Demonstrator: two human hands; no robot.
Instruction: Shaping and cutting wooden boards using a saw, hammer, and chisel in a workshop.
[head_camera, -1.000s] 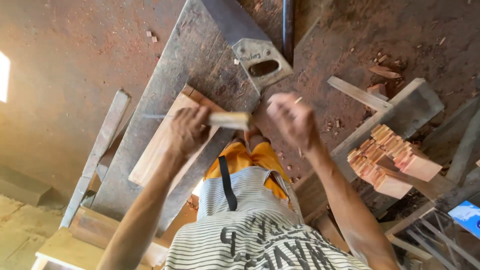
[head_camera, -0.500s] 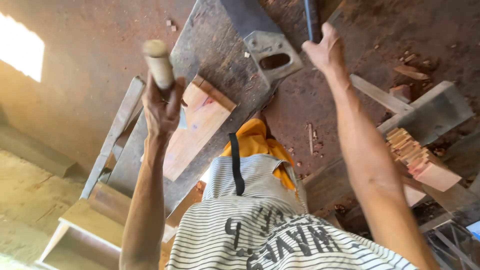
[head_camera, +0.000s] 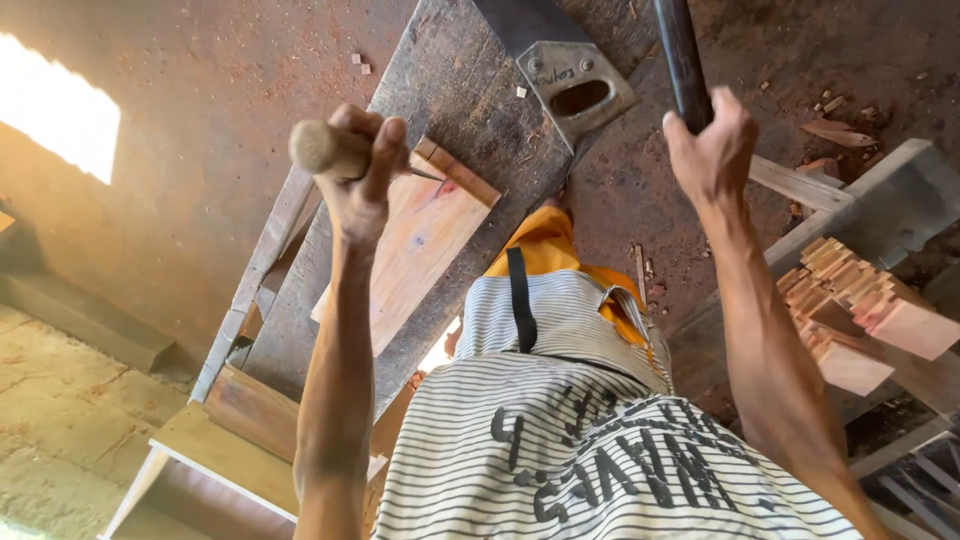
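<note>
The left hand (head_camera: 362, 185) is gripping a chisel (head_camera: 335, 152) over the board (head_camera: 420, 240); the right hand (head_camera: 712, 150), at two o'clock, is clutching a dark handle (head_camera: 680, 60). A loose swing risks glancing off.

Left arm: bare, extended forward from the lower frame, forearm nearly straight, elbow out of view. Left hand (head_camera: 358, 175): closed in a fist, fingers (head_camera: 385, 150) wrapped over, thumb side toward the camera, wrist slightly bent.

Right arm: bare, stretched forward and upward from the lower right corner, forearm lean with tendons showing, elbow out of view. Right hand (head_camera: 712, 145): closed in a grip, back of the hand toward the camera, knuckles uppermost, wrist in line with the forearm.

Both hands: raised at about the same height, well apart from each other, neither touching the other. Torso between the arms: striped shirt, seen from above.
</note>
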